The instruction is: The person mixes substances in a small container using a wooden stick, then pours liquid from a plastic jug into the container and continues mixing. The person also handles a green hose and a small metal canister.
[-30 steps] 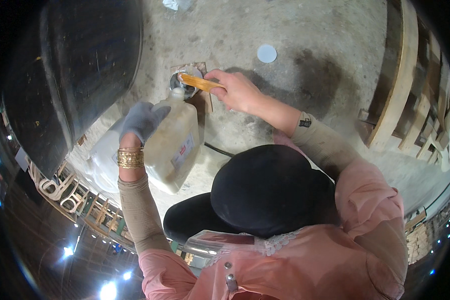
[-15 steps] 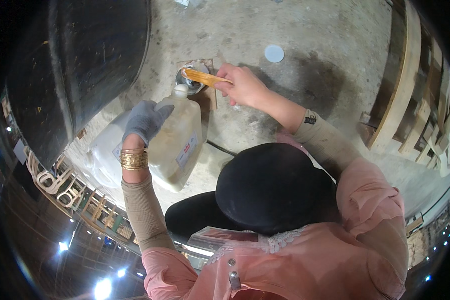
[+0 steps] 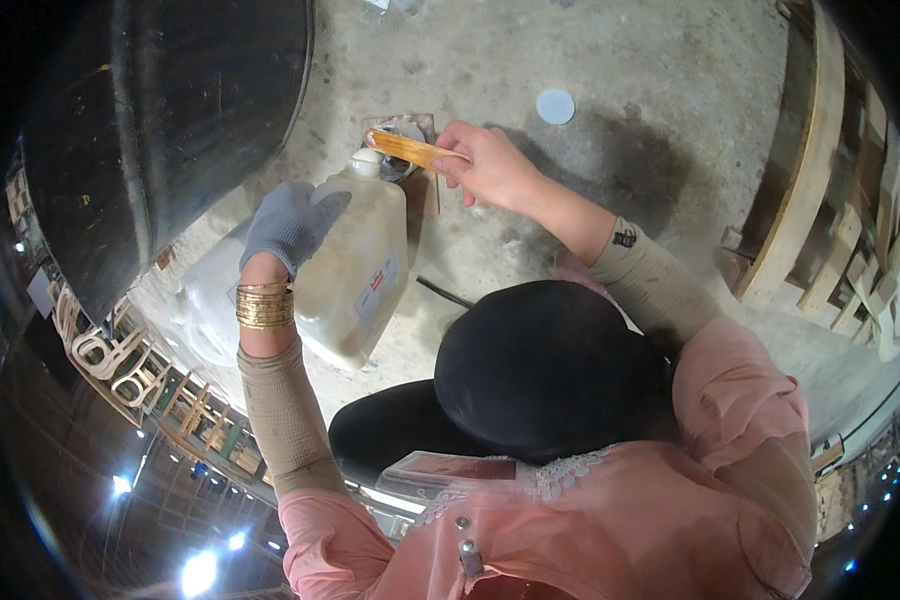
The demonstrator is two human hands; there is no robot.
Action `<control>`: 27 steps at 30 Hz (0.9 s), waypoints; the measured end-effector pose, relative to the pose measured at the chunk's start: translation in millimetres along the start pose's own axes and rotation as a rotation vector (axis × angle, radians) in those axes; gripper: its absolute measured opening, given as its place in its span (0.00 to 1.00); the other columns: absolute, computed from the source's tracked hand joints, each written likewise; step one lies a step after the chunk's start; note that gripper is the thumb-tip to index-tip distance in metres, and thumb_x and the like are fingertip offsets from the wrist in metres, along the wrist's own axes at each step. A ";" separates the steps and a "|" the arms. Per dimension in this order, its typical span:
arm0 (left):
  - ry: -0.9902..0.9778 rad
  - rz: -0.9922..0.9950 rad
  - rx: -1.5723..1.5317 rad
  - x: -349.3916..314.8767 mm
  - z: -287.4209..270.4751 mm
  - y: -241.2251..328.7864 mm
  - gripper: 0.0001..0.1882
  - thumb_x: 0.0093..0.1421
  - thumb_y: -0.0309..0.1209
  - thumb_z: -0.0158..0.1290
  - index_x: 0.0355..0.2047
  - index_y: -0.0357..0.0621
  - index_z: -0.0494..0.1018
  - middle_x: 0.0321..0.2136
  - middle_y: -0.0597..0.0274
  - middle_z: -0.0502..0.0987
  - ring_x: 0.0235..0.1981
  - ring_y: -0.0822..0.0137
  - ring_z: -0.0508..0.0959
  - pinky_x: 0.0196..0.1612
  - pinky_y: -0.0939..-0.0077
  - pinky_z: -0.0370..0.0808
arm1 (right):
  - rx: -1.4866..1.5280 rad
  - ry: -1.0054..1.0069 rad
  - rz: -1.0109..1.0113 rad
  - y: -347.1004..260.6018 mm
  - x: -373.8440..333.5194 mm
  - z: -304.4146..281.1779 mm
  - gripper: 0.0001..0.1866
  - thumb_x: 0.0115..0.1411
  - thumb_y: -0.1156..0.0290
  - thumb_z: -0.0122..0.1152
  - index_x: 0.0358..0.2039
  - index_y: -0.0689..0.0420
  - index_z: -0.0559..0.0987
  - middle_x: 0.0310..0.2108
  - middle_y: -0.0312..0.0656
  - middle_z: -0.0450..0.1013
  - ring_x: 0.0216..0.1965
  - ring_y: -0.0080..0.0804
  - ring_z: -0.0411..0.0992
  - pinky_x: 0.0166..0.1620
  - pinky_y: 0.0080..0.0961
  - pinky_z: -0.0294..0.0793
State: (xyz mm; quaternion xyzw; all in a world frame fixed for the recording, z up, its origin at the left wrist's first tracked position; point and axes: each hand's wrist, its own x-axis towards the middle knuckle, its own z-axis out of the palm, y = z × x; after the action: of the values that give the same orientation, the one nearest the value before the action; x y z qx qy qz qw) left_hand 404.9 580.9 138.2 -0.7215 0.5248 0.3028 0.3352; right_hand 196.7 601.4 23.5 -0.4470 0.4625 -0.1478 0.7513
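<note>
My left hand (image 3: 292,225), in a grey knit glove, is closed around the top of a large translucent plastic jug (image 3: 355,270) with a label on its side. The jug leans forward, and a white rounded piece shows at its mouth (image 3: 366,160), beside a shiny round container (image 3: 402,165) that lies on a brown board (image 3: 425,195). Bare, my right hand (image 3: 485,165) pinches the end of a flat wooden stick (image 3: 415,150). White residue coats the stick's far tip, which is above the container near the jug's mouth. The stick and jug partly hide the container.
A second translucent jug (image 3: 208,290) stands left of the first. A large black drum-like object (image 3: 170,120) rises at the left. On the concrete floor lies a pale blue disc (image 3: 555,106) by a damp dark patch. Wooden slats (image 3: 815,160) stand at the right.
The jug's mouth has moved forward, closer to the stick, and my left hand has gone with it. The stick stays over the container in my right hand.
</note>
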 end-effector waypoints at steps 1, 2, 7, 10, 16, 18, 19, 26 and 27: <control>-0.013 -0.022 -0.005 0.3 -3.1 3.6 0.25 0.51 0.49 0.51 0.27 0.33 0.75 0.21 0.45 0.75 0.27 0.52 0.77 0.33 0.66 0.71 | 0.009 0.010 -0.010 0.0 0.1 -0.9 0.11 0.57 0.70 0.52 0.36 0.64 0.69 0.21 0.42 0.72 0.13 0.24 0.68 0.17 0.22 0.66; -0.025 -0.044 -0.010 0.5 -6.2 8.1 0.25 0.51 0.49 0.51 0.27 0.33 0.75 0.21 0.46 0.75 0.27 0.52 0.77 0.33 0.66 0.71 | 0.019 0.021 -0.020 0.1 0.4 -2.4 0.11 0.57 0.70 0.52 0.37 0.64 0.69 0.21 0.42 0.72 0.13 0.24 0.67 0.17 0.22 0.66; -0.079 -0.059 -0.012 -0.6 -5.2 13.2 0.25 0.50 0.49 0.51 0.28 0.33 0.75 0.20 0.48 0.76 0.25 0.55 0.77 0.32 0.67 0.72 | 0.011 0.038 -0.020 -6.6 -3.5 -13.0 0.11 0.57 0.69 0.52 0.36 0.64 0.69 0.21 0.42 0.72 0.13 0.24 0.68 0.18 0.23 0.66; -0.084 -0.055 -0.021 -0.5 -2.9 10.9 0.25 0.50 0.49 0.51 0.28 0.33 0.75 0.20 0.48 0.75 0.24 0.56 0.77 0.30 0.68 0.72 | -0.008 0.034 -0.020 -9.3 -5.9 -15.8 0.11 0.58 0.69 0.51 0.36 0.64 0.69 0.21 0.42 0.72 0.13 0.24 0.68 0.18 0.23 0.66; -0.093 -0.067 -0.032 -3.6 -4.4 7.2 0.25 0.51 0.48 0.51 0.28 0.32 0.75 0.19 0.49 0.75 0.22 0.58 0.77 0.28 0.70 0.72 | 0.002 0.020 -0.015 -8.5 -8.4 -10.8 0.10 0.58 0.69 0.50 0.36 0.63 0.68 0.21 0.42 0.71 0.13 0.24 0.68 0.18 0.22 0.66; -0.084 -0.052 -0.025 -3.8 -3.8 4.1 0.25 0.51 0.48 0.51 0.29 0.32 0.75 0.19 0.48 0.75 0.22 0.58 0.77 0.28 0.69 0.72 | 0.020 0.009 -0.007 -8.9 -8.6 -7.8 0.10 0.58 0.69 0.50 0.36 0.63 0.68 0.22 0.42 0.71 0.13 0.23 0.67 0.18 0.21 0.66; -0.081 -0.055 -0.023 -4.3 -3.5 3.2 0.25 0.51 0.48 0.51 0.29 0.32 0.75 0.19 0.48 0.75 0.22 0.57 0.77 0.28 0.69 0.72 | 0.036 0.003 -0.003 -9.2 -8.5 -6.9 0.10 0.58 0.69 0.50 0.37 0.63 0.68 0.22 0.42 0.71 0.13 0.23 0.67 0.17 0.21 0.66; -0.048 -0.030 -0.023 -7.6 0.3 0.4 0.25 0.50 0.49 0.50 0.30 0.33 0.75 0.22 0.46 0.75 0.27 0.53 0.77 0.33 0.67 0.71 | 0.047 0.000 0.022 -15.7 -11.2 -6.8 0.11 0.58 0.69 0.50 0.38 0.62 0.68 0.23 0.41 0.71 0.13 0.21 0.66 0.17 0.19 0.65; -0.045 -0.028 -0.020 -8.6 -0.1 1.4 0.25 0.50 0.48 0.50 0.30 0.33 0.75 0.22 0.46 0.76 0.28 0.53 0.77 0.34 0.67 0.71 | 0.050 -0.002 0.023 -15.6 -11.5 -6.8 0.11 0.58 0.69 0.50 0.37 0.62 0.68 0.23 0.40 0.71 0.13 0.21 0.66 0.17 0.19 0.65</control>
State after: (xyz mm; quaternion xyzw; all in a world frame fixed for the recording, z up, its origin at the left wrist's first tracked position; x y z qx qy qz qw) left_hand 401.3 585.3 144.8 -0.7251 0.5040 0.3194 0.3438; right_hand 188.0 596.4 41.4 -0.4228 0.4631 -0.1504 0.7643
